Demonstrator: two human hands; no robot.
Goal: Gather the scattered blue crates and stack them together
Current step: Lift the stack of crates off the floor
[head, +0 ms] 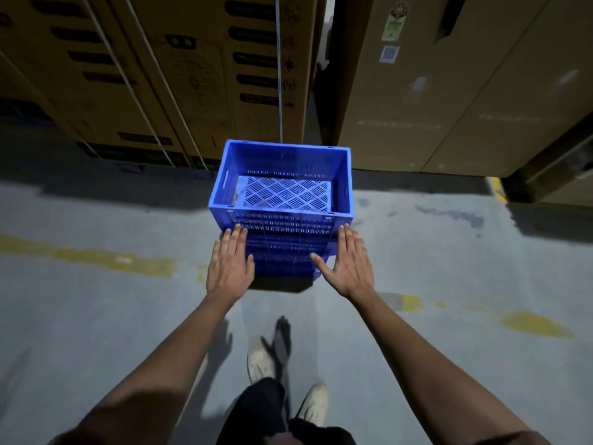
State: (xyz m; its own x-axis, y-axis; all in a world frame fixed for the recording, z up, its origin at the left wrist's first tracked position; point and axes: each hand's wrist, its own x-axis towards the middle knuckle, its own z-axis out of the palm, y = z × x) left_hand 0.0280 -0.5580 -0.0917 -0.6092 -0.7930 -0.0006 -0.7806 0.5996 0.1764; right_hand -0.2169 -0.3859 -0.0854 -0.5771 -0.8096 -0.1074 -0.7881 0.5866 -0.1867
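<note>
While both hands' fingers (236, 234) spread wide, blue crates (282, 200) stand on open floor (96, 316).

what the view hides

the lower part of the blue crates (282, 220) sits behind both hands (229, 268), so the count in the stack is unclear. print on the cardboard boxes (192, 75) is blurred. the shoes (261, 364) smear, and the upper arms run past the bottom edge.

Dim overhead light, hard shadows, blurred, warped edges
</note>
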